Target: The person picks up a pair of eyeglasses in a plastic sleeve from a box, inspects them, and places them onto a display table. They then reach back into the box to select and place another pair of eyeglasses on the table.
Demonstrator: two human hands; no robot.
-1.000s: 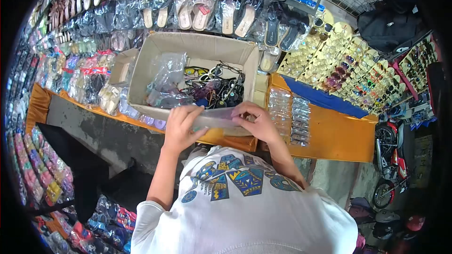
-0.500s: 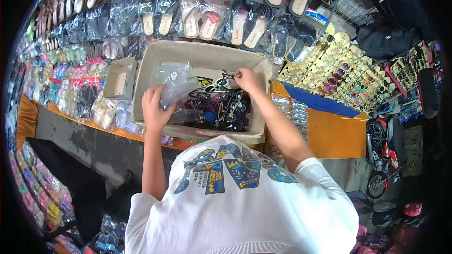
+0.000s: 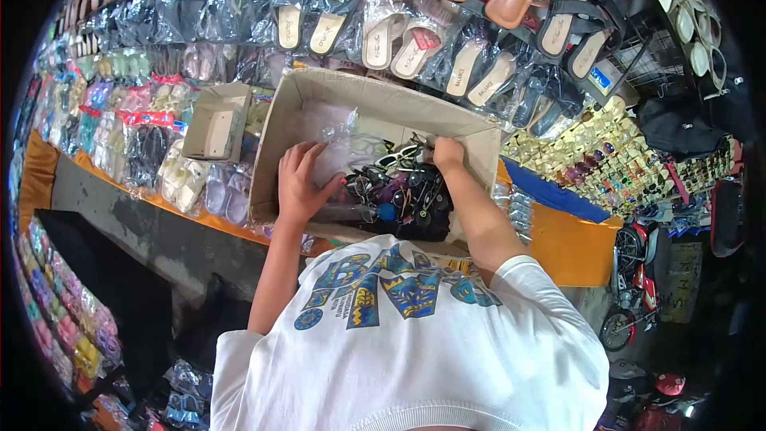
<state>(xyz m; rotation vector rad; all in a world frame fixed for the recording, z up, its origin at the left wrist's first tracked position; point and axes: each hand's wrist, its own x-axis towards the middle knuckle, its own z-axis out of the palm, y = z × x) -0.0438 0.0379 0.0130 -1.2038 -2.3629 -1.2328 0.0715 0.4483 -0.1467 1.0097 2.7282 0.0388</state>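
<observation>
A cardboard box [image 3: 275, 124] stands tilted in front of me, with a heap of sunglasses [image 3: 403, 195] and clear plastic bags [image 3: 329, 140] inside. My left hand [image 3: 302, 179] reaches over the left part of the box, fingers and thumb apart, close against the bags and the heap's left edge. My right hand [image 3: 449, 153] is inside the box by its right wall, fingers curled down at the heap's upper right corner. Its fingertips are hidden, so what they grip does not show. White-framed glasses [image 3: 391, 161] lie just left of it.
A small open carton [image 3: 214, 126] stands left of the box. Slippers in plastic [image 3: 323, 28] fill the shelves behind. To the right are a sunglasses display [image 3: 590, 168] and an orange-covered table [image 3: 570, 243]. A red motorcycle [image 3: 634, 287] stands beyond.
My right hand has gone lower at the box's right side; the dark glasses it pinched are no longer distinct. My left hand has shifted off the raised plastic bag. The view has turned slightly.
</observation>
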